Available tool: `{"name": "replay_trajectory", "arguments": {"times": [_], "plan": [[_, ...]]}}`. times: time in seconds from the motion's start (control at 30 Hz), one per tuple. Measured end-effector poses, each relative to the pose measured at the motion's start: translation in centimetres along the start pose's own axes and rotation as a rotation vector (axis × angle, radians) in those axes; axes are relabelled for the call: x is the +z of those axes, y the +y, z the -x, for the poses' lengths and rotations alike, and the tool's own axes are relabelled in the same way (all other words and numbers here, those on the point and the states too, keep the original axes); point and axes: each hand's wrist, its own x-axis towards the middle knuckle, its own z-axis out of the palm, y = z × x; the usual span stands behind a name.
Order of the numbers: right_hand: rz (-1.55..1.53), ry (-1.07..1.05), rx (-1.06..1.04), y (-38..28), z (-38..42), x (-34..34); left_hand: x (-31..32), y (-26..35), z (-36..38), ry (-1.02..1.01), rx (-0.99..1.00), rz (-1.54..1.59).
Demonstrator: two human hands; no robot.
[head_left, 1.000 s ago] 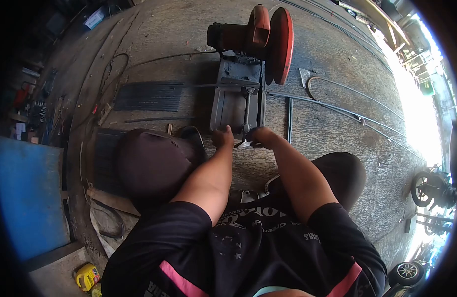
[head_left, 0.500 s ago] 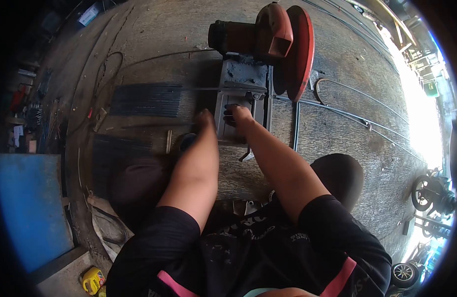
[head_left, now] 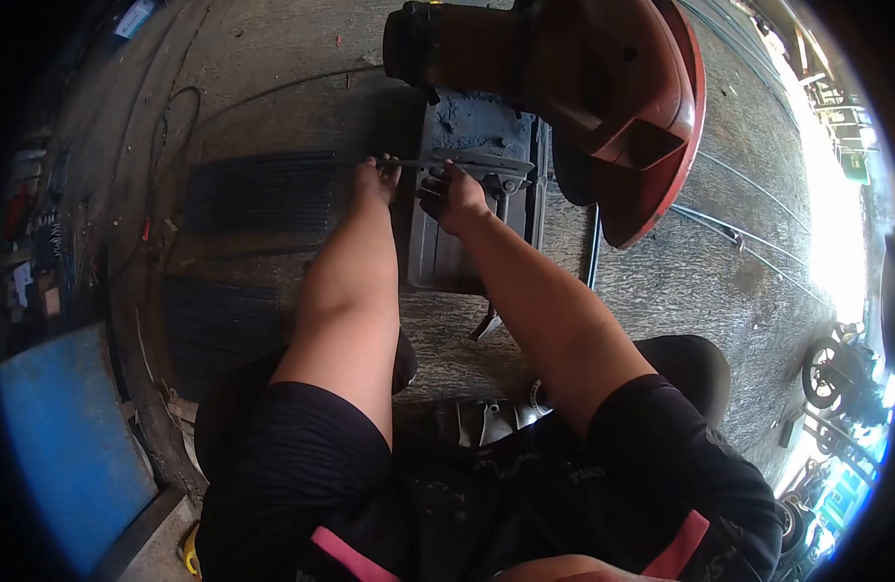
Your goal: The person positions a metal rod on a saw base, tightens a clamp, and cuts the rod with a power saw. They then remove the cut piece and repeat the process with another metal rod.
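Observation:
A red cut-off saw (head_left: 602, 87) with a round guard stands raised over a grey metal base (head_left: 447, 257). Across the base, at its clamp (head_left: 508, 182), lies a thin metal rod (head_left: 408, 164) that sticks out to the left. My left hand (head_left: 374, 179) has its fingers closed round the rod left of the base. Over the base, my right hand (head_left: 457, 199) pinches the rod close to the clamp. Left of my left hand, a row of dark cut rods (head_left: 263, 194) lies side by side on the floor.
More dark rods (head_left: 219, 320) lie at the lower left, near a blue panel (head_left: 74, 441). A cable (head_left: 273, 89) curves across the floor. Long rods (head_left: 748, 247) extend to the right. Motorcycles (head_left: 835, 373) stand at the far right.
Both hands have moved up the view to the rod, my left hand closing on it. The saw head looks larger and farther right, and the view has shifted.

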Motion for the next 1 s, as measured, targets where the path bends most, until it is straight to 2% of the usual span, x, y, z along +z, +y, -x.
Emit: {"name": "replay_trajectory", "arguments": {"times": [0.03, 0.07, 0.13, 0.2, 0.27, 0.3, 0.33, 0.37, 0.4, 0.43, 0.47, 0.5, 0.57, 0.6, 0.67, 0.7, 0.8, 0.87, 0.9, 0.97, 1.0], "plan": [[-0.023, -0.014, 0.008, -0.2, 0.3, -0.2, 0.3, 0.2, 0.7, -0.002, 0.147, -0.053], [-0.076, -0.047, 0.02, -0.4, 0.6, -0.2, 0.6, 0.8, 1.5, -0.006, 0.157, -0.053], [-0.207, -0.096, 0.043, 0.3, 0.3, -0.7, 1.5, 2.2, 4.9, 0.167, 0.298, -0.118], [-0.334, -0.156, 0.057, 0.3, 1.3, -0.6, 2.1, 4.0, 6.9, 0.178, 0.357, -0.118], [-0.109, -0.144, -0.021, 0.0, 4.7, 0.3, 2.9, 5.5, 9.0, 0.178, 0.418, -0.103], [-0.101, -0.167, -0.038, -0.1, 5.9, 0.7, 3.6, 6.0, 10.2, 0.182, 0.529, -0.117], [0.071, -0.11, -0.15, -0.2, 7.1, 1.1, 4.5, 6.4, 12.0, 0.187, 0.639, -0.129], [0.242, -0.05, -0.266, -0.4, 8.2, 1.6, 5.4, 6.8, 14.0, 0.162, 0.655, -0.113], [0.249, -0.071, -0.291, -0.6, 9.3, 2.0, 6.4, 6.8, 17.3, 0.14, 0.747, -0.174], [0.394, -0.08, -0.389, -0.9, 10.5, 2.4, 7.3, 6.7, 19.4, 0.12, 0.839, -0.234], [0.539, -0.083, -0.489, -1.1, 11.7, 2.7, 7.9, 6.3, 20.8, 0.05, 0.92, -0.185], [0.548, -0.097, -0.52, -1.5, 13.2, 3.1, 8.5, 5.9, 23.2, 0.026, 0.933, -0.161], [1.07, 0.015, -0.845, -2.2, 16.0, 3.8, 8.5, 4.8, 28.5, 0.036, 1.083, -0.597], [1.076, 0.005, -0.877, -2.6, 17.5, 4.0, 8.5, 3.9, 30.0, -0.062, 1.115, -0.555], [1.388, 0.019, -0.996, -3.5, 20.3, 4.3, 8.6, 2.4, 30.9, -0.228, 1.16, -0.546], [1.387, 0.018, -1.025, -3.8, 22.6, 4.5, 8.8, 1.5, 33.1, -0.327, 1.166, -0.511], [1.613, -0.068, -1.128, -4.8, 28.3, 4.1, 9.9, 0.0, 37.6, -0.499, 1.212, -0.725], [1.595, -0.053, -1.095, -5.3, 31.1, 3.5, 10.5, -0.4, 42.0, -0.692, 1.143, -0.854], [1.585, -0.049, -1.041, -5.5, 32.1, 3.2, 10.7, -0.4, 43.4, -0.704, 1.152, -0.852], [1.571, -0.046, -1.107, -6.5, 32.2, 2.1, 11.3, 0.0, 45.8, -1.01, 1.029, -0.995], [1.485, -0.144, -1.086, -6.6, 33.4, 1.7, 11.4, 0.3, 47.0, -1.1, 0.965, -1.066]]}}
